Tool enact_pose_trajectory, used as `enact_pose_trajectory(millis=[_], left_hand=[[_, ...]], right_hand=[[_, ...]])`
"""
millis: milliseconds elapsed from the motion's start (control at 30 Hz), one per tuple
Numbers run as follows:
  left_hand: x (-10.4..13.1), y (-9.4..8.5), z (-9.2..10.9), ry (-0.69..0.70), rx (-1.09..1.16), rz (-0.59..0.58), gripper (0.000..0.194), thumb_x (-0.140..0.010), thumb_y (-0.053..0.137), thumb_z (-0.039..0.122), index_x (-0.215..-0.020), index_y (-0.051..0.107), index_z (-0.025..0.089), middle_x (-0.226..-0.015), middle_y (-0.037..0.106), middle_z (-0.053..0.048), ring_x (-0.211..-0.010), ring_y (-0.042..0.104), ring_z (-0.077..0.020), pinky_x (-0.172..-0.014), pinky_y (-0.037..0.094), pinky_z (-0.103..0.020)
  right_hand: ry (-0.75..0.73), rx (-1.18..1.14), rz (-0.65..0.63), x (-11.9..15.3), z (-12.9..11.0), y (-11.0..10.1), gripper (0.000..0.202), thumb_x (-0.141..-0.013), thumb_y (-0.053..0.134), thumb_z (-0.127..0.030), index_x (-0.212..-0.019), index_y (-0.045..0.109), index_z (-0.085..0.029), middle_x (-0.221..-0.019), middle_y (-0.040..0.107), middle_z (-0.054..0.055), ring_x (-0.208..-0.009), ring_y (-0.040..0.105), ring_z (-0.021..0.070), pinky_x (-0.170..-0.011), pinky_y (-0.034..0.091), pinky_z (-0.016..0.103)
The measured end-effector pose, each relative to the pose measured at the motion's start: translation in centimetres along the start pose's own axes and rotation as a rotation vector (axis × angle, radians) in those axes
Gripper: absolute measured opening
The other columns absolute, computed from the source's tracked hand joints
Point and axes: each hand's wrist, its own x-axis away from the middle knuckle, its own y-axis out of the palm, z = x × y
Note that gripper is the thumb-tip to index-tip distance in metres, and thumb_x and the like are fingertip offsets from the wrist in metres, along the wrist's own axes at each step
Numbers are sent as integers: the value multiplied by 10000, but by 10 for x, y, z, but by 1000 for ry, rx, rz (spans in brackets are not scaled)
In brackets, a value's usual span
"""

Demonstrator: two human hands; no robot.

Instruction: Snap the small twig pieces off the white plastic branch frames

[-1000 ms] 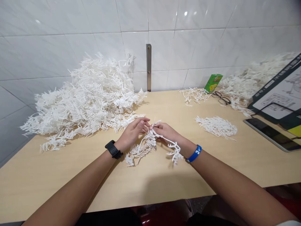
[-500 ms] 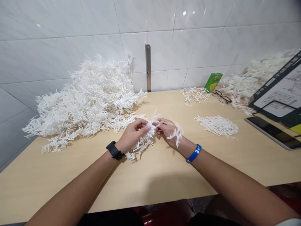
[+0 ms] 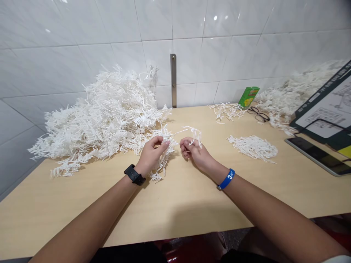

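Observation:
My left hand [image 3: 151, 154], with a black watch at its wrist, pinches a bunch of white branched plastic pieces [image 3: 163, 160] that hangs beside its fingers over the table. To its right is my right hand [image 3: 196, 151], fingers curled, above a blue wristband. Thin white strands [image 3: 196, 134] stick up from behind its fingers; what its fingertips grip is too small to make out. A large heap of the same white pieces [image 3: 117, 109] lies left of and beyond my left hand.
On the right of the wooden table [image 3: 153, 212] are a small flat white pile [image 3: 255, 147], a phone [image 3: 318, 153], glasses [image 3: 259, 114], a green box [image 3: 249, 97], a dark printed board [image 3: 326, 109] and another white heap [image 3: 298, 87]. Loose pieces [image 3: 226, 111] lie near the wall.
The hands have moved apart, my left hand slightly left with its bunch. The white strands by my right hand have swung up and left, above its fingers.

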Motion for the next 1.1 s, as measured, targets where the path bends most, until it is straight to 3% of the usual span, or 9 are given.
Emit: enact_pose_trajectory(millis=[133, 300, 533, 800, 1100], left_hand=[[0, 2, -3, -16, 14, 27, 255, -758, 677, 395, -837, 559, 184, -795, 551, 2, -745, 496, -134, -693, 397, -241], [3, 5, -2, -2, -64, 2, 282, -756, 674, 394, -926, 623, 175, -874, 608, -22, -776, 520, -149, -726, 409, -264], [6, 7, -4, -17, -10, -79, 359, -768, 679, 399, -1040, 606, 177, -868, 619, -24, -737, 533, -143, -665, 408, -260], [5, 7, 4, -154, 158, -112, 279, -746, 699, 425, -863, 616, 185, -679, 497, 28, -576, 407, -94, -533, 319, -231], [4, 2, 6, -233, 254, -138, 242, -760, 697, 398, -795, 592, 183, -625, 393, 47, -541, 340, -79, -520, 287, -225]], right_hand=[[52, 33, -35, 4, -6, 7, 213, -720, 649, -288, -881, 551, -189, -703, 531, -27, -534, 466, 83, -468, 362, 230], [71, 52, -78, 8, -12, 14, 343, -736, 687, -422, -954, 567, -185, -766, 552, -10, -606, 535, 104, -510, 429, 248], [71, 92, -47, 4, -5, 12, 396, -649, 778, -452, -834, 567, -173, -670, 539, -39, -527, 477, 72, -506, 406, 239], [60, 137, -20, 4, -8, 10, 360, -691, 729, -479, -793, 585, -165, -633, 540, -27, -526, 495, 84, -521, 408, 245], [86, 116, -51, 7, -10, 12, 299, -720, 687, -426, -812, 546, -179, -660, 541, -32, -535, 511, 90, -529, 409, 251]])
